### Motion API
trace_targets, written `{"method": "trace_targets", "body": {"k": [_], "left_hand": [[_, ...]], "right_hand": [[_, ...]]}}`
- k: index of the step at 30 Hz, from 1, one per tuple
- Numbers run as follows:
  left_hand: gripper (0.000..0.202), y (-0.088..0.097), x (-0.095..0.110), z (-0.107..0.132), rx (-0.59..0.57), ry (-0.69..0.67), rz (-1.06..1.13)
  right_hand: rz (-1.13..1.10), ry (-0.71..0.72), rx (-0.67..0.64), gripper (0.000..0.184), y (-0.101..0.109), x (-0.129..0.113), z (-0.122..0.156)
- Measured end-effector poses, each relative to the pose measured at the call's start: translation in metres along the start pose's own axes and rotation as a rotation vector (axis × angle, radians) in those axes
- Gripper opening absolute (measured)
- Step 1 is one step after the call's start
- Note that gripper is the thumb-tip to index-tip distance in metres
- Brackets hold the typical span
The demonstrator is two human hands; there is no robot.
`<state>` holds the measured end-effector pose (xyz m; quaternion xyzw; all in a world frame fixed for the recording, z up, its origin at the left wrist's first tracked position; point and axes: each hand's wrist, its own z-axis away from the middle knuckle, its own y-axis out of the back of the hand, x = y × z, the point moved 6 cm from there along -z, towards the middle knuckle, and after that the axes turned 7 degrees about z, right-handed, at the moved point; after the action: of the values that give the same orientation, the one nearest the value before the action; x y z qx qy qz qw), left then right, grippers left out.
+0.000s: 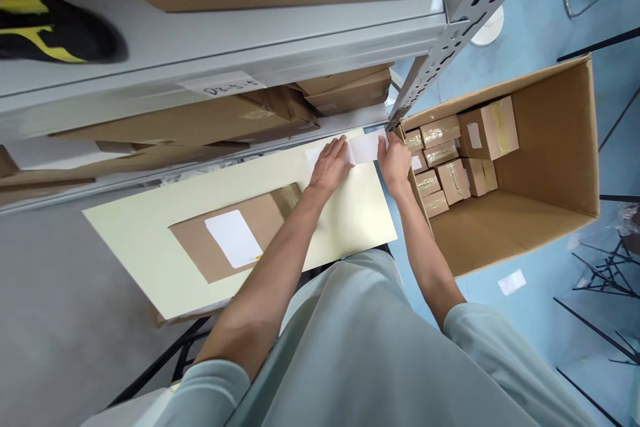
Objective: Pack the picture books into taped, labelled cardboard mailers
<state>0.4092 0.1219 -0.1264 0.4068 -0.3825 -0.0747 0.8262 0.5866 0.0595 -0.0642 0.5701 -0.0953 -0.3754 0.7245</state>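
A white sheet of paper (369, 147) lies at the right end of the cream tabletop (135, 233). My left hand (331, 165) rests on the sheet with its fingers stretched out, pressing it flat. At the sheet's right end, my right hand (394, 159) pinches its edge between thumb and fingers. Left of my left forearm a brown cardboard box (195, 247) lies on the tabletop. It carries a white label (233, 238) and a strip of tape at its far end. My left forearm hides part of the box.
A large open carton (545, 147) holding several small taped boxes (453, 180) stands at the right. Metal shelving (300, 53) with cartons runs along the far side, its perforated post (430, 60) close to my right hand. A paper slip (512, 282) lies on the blue floor.
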Motion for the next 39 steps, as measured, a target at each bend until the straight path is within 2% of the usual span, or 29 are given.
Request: {"method": "trace_targets", "body": {"k": [5, 12, 19, 25, 32, 39], "left_hand": [[0.068, 0.001, 0.001, -0.001, 0.003, -0.017, -0.005], [0.07, -0.011, 0.001, -0.001, -0.057, -0.038, -0.04], [0.07, -0.019, 0.001, -0.006, -0.092, -0.037, -0.074], [0.07, -0.02, -0.001, -0.008, -0.117, -0.049, -0.115], [0.071, -0.018, -0.002, -0.009, -0.131, -0.052, -0.121], [0.073, -0.023, -0.005, -0.013, -0.097, -0.04, -0.018]], "right_hand": [[0.011, 0.003, 0.025, 0.04, 0.005, -0.001, -0.004], [0.019, 0.026, 0.032, 0.046, 0.003, -0.002, -0.009], [0.06, -0.024, -0.007, 0.042, 0.005, -0.004, -0.005], [0.069, -0.088, -0.009, 0.037, 0.004, 0.006, -0.001], [0.001, -0.138, 0.051, 0.039, -0.002, 0.023, 0.017], [-0.044, -0.224, 0.156, 0.044, 0.025, 0.045, 0.053]]}}
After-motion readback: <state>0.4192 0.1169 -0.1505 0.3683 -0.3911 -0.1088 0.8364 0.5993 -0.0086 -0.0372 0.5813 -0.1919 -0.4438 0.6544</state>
